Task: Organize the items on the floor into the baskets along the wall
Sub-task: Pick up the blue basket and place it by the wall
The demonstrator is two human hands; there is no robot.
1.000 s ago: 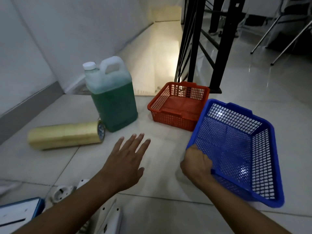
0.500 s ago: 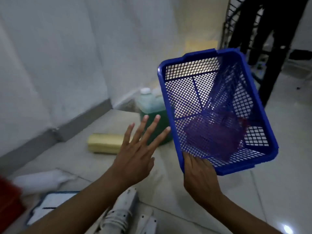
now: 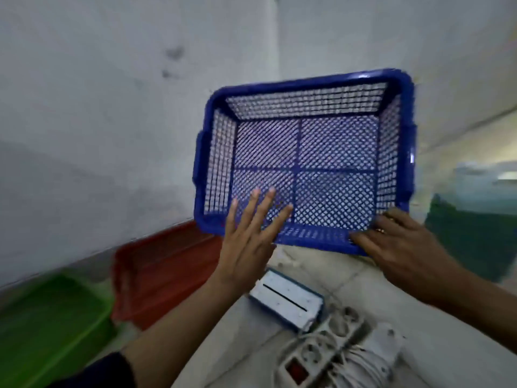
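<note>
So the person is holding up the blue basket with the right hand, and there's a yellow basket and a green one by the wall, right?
Nearly. The head view shows the right hand holding the blue basket, but beside the green basket stands a red basket, not a yellow one.

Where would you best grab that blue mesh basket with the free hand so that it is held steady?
Probably the thick solid rim of the blue mesh basket at its near left corner, coming from below and the left. The right hand grips the near rim at the right corner, so the opposite corner would balance it. The left hand is open just there, and the rim looks stiffer than the mesh.
</note>
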